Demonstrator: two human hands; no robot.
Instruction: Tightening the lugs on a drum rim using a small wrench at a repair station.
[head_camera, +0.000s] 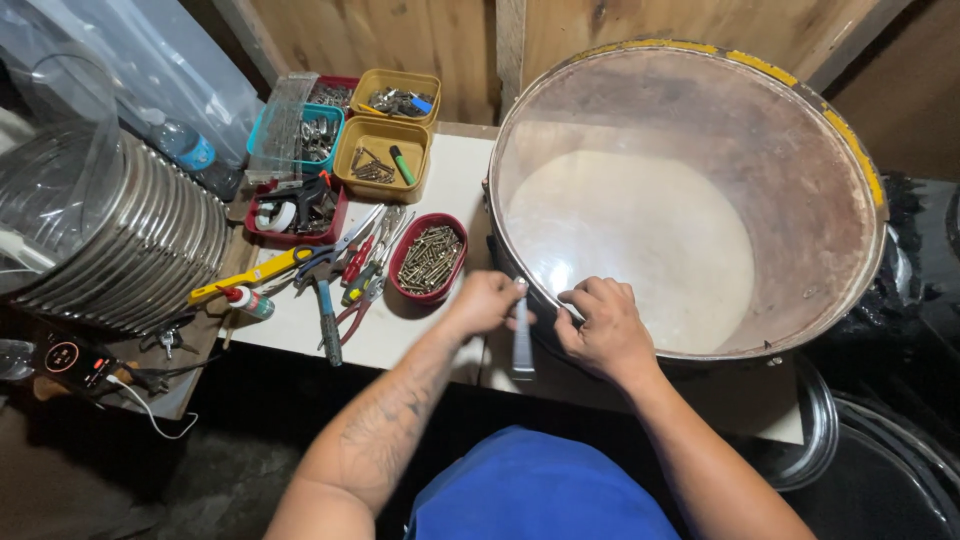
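A large round drum shell with a clear skin and a yellow-taped rim (800, 250) is seen resting on a pale white worktop (440, 190), tilted towards the wooden wall behind, its near edge lying directly under both hands. The left hand (485, 303) is closed in a loose fist at the drum's near-left rim, and a slim silver metal tool with a flat handle (522, 335) is gripped in it — the tool hangs down from the fist, just beside the rim. The right hand (605, 325) is curled with its fingers bent over the rim's edge, touching the drum just beside the tool; whether anything small is pinched under those fingers cannot be told.

To the left of the hands, near the left hand, an oval red tray filled with brass screws (428, 258) is set on the worktop. Beside it a heap of hand tools is laid — pliers with red and green grips and blue-handled scissors (350, 265) — with a yellow-handled tool (245, 278) further left. Behind these, two square mustard-yellow plastic trays of small parts (385, 150) are stacked towards the wall, next to a teal tray (315, 135). A ribbed chrome drum shell (130, 240) is stood at the far left, well apart from the hands.
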